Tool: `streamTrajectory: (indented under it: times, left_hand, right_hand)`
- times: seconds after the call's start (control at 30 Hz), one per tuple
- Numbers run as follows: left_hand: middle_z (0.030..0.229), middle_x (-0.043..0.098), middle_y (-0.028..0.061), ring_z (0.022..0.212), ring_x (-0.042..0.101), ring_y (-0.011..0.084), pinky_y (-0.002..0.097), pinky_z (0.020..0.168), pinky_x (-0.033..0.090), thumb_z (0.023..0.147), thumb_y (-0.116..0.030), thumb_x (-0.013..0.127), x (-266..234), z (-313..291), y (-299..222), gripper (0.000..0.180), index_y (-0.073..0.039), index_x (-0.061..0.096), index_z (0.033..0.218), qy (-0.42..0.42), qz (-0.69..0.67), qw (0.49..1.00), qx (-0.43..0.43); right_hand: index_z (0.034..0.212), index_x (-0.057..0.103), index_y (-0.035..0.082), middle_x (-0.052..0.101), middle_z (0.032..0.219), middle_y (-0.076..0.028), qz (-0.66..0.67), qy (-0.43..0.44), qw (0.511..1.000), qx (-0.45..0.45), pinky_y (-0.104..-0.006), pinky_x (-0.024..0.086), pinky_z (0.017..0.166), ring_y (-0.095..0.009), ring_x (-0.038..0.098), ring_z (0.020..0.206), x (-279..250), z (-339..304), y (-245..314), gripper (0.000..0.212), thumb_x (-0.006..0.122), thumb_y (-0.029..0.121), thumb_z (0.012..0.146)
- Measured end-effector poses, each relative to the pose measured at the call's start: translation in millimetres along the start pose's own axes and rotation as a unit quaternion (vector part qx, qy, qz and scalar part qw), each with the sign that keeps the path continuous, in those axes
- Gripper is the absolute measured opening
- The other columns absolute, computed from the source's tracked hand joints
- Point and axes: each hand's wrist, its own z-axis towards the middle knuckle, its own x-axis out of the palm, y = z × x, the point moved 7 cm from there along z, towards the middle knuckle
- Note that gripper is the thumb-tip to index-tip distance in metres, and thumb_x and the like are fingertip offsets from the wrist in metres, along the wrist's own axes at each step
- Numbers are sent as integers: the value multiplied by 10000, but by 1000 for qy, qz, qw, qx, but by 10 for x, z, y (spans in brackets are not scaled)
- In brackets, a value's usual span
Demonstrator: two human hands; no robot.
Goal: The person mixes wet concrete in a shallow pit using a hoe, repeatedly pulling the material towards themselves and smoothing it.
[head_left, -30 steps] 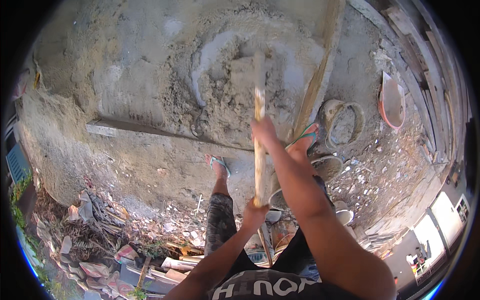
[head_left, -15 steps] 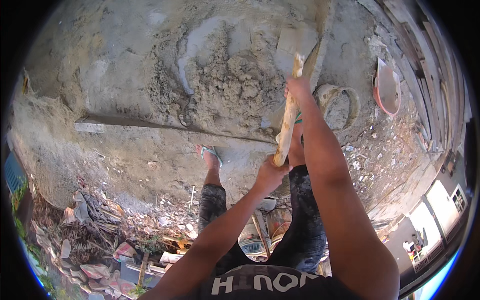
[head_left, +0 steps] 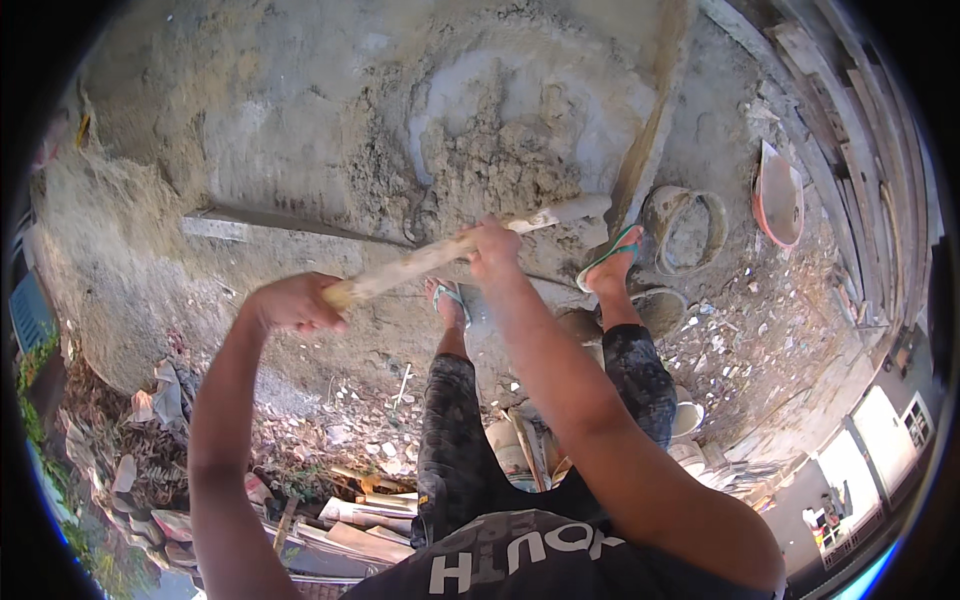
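Observation:
A shovel with a pale, rough wooden handle [head_left: 410, 268] lies slantwise across the view, its grey mortar-smeared blade [head_left: 582, 208] toward the right. Around the end of the handle my left hand [head_left: 300, 302] is closed, out at the left. Farther along, nearer the blade, my right hand [head_left: 493, 248] grips the same handle. Just beyond the blade spreads a lumpy heap of wet grey mortar [head_left: 495, 155], with a pale watery patch [head_left: 470, 85] along its far side. The blade is seen at a slant, so I cannot tell whether mortar rests on it.
Wooden boards edge the mortar at the right [head_left: 650, 120] and near side [head_left: 290, 228]. A mortar-crusted bucket [head_left: 688, 230] and a red-rimmed scoop-shaped container [head_left: 778, 200] stand at the right. My sandalled feet [head_left: 612, 260] are by the near board. Long planks [head_left: 850, 150] lie far right; rubble and scraps [head_left: 340, 430] nearby.
The shovel has swung from nearly upright in view to slantwise, its blade drawn back toward me. My left hand has moved far left and up; my right hand has come left and nearer.

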Motion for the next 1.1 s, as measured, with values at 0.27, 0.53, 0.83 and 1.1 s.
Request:
streamTrajectory:
  times: [0.27,0.53,0.83,1.1]
  left_hand:
    - [1023,734,100,947,696,236,435,938,553,800,-210,819,234,-310,1418,334,-118,661,1079,-149,145,977,-37]
    - [796,663,253,814,669,449,468,675,534,812,-239,736,2643,1276,121,293,-2,627,945,-339,-138,928,73]
    - [808,668,234,769,679,412,443,660,525,820,-248,757,2829,2214,-256,346,9,636,1019,-295,-276,905,134]
    - [795,694,219,766,696,417,485,682,543,810,-278,777,3354,-69,1390,350,-17,657,1012,-229,-49,967,-105]
  right_hand:
    - [1039,482,42,570,907,-91,151,45,987,-38,-419,539,740,-248,622,845,-77,-1315,-797,148,580,86,938]
    - [821,513,38,527,648,-68,-283,-54,957,-43,-388,468,416,-187,515,453,-917,603,427,160,613,148,881]
    - [1083,429,-50,586,702,-121,-392,1,889,-238,-336,479,388,-192,574,447,-274,226,1458,320,610,132,893]
    - [1082,369,57,507,672,-55,-164,-17,985,-49,-289,453,377,-137,524,442,-1182,-1288,-590,277,566,74,887]
